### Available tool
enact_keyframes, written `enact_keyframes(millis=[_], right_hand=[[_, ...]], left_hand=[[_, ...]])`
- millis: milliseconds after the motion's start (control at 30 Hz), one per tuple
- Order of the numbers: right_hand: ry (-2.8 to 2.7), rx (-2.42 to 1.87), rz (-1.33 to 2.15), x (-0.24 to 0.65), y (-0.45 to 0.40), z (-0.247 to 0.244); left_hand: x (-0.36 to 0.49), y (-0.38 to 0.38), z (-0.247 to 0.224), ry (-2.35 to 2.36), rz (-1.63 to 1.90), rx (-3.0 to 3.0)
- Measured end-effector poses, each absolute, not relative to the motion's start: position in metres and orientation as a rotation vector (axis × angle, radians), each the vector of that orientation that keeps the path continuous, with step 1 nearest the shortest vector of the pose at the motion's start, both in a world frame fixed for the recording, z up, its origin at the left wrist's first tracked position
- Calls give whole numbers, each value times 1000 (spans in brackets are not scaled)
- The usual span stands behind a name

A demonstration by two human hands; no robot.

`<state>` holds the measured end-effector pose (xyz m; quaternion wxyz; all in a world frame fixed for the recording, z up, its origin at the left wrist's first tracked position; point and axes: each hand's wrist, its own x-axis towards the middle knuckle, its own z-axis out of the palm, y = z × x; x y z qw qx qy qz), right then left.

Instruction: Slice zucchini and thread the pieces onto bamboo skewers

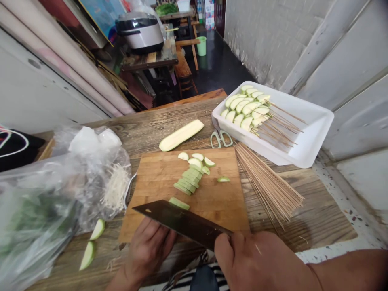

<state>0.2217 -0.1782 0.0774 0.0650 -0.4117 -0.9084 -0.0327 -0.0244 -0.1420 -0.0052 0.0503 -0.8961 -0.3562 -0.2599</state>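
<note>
One slip of the cleaver (182, 222), clamped in the right hand (254, 258), could have cut the left hand (148, 250), seemingly empty and just below its blade; zucchini slices (189, 180) lay ahead on the cutting board (212, 212).

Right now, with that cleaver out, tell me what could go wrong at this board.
The cleaver, gripped by the right hand, is angled close above the left hand, so a slip could cut it. The loose bamboo skewers beside the cutting board could get knocked and scattered. Two zucchini wedges lying off the board by the plastic bag could get dirty or fall.
</note>
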Motion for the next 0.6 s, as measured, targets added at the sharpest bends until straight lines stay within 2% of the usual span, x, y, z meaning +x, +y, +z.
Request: enact_keyframes(millis=[167,367,600], right_hand=[[-2755,-1281,6,222,-176,82],[-2768,-1267,-32,223,-176,83],[-2841,-1271,-18,224,-171,89]], left_hand=[[-29,-137,-6,-984,-742,-2832],[-22,-140,-6,-1158,-854,-2717],[-28,-144,-12,-1134,-815,-2712]])
